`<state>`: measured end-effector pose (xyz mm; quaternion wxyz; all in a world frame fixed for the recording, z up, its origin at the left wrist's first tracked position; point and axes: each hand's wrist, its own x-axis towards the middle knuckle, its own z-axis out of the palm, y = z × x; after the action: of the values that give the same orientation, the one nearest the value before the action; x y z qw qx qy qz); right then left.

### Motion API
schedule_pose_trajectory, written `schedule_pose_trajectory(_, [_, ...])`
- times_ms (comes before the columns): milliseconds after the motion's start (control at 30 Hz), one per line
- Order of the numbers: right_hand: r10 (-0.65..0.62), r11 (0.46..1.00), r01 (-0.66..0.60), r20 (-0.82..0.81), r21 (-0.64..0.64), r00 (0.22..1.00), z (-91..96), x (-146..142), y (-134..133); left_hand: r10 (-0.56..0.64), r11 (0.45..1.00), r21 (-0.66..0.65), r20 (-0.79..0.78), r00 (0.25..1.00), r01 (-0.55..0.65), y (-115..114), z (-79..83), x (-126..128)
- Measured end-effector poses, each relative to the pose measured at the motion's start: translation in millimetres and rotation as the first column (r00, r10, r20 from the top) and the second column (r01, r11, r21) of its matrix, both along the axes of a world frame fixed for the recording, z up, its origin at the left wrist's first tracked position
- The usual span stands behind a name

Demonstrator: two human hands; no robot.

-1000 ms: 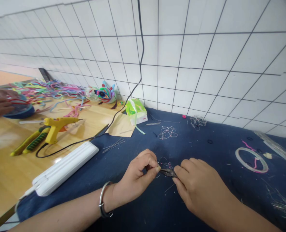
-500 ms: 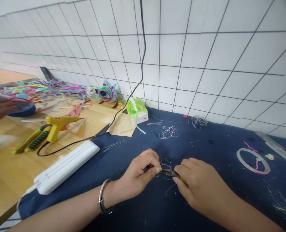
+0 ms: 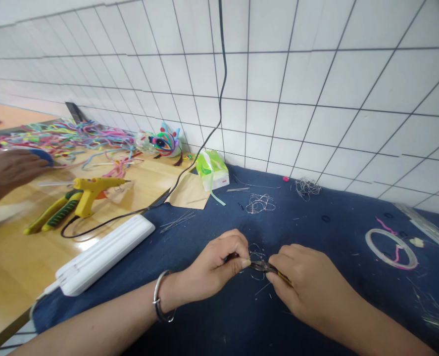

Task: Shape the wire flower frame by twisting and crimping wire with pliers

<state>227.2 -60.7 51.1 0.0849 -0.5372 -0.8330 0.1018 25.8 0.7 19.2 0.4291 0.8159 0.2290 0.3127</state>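
My left hand (image 3: 215, 264) pinches a small tangle of thin wire (image 3: 255, 254) just above the dark blue cloth (image 3: 316, 222). My right hand (image 3: 304, 287) is closed around small pliers (image 3: 266, 267), whose dark tips point left at the wire beside my left thumb. A metal bangle (image 3: 161, 302) rings my left wrist. The pliers' handles are mostly hidden inside my right hand.
A white power strip (image 3: 104, 254), a yellow glue gun (image 3: 89, 190), green-handled pliers (image 3: 52, 215), a tissue pack (image 3: 214, 170), loose wire bundles (image 3: 260, 202), a clear ring (image 3: 392, 242) and colourful cords (image 3: 74, 138) lie around. Another person's hand (image 3: 4, 173) is at the far left.
Both my hands stay together on the wire and pliers, barely shifted. The other person's hand at the left has moved nearer and lower. The view has drifted slightly.
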Motion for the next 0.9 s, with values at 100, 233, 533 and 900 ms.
schedule_pose_trajectory(100, [-0.006, 1.0, 0.006, 0.006, -0.002, 1.0, -0.5, 0.3, -0.1, -0.021, 1.0, 0.007, -0.005, 1.0, 0.021, 2.3, 0.0, -0.4])
schedule_pose_trajectory(233, [-0.003, 1.0, 0.003, 0.004, -0.008, 1.0, -2.4, -0.4, -0.1, -0.074, 0.997, 0.015, -0.027, 0.997, 0.075, 6.0, 1.1, -1.1])
schedule_pose_trajectory(533, [-0.032, 0.999, 0.034, -0.145, 0.006, 0.989, -12.4, 12.7, 19.2, 0.082, 0.983, -0.169, 0.031, 0.996, -0.076, 22.6, -1.3, -9.3])
schedule_pose_trajectory(900, [-0.173, 0.941, 0.16, 0.018, 0.298, 0.985, -62.0, 41.0, 52.0, 0.147, 0.837, -0.547, 0.268, 0.952, 0.024, 26.1, 1.8, -19.1])
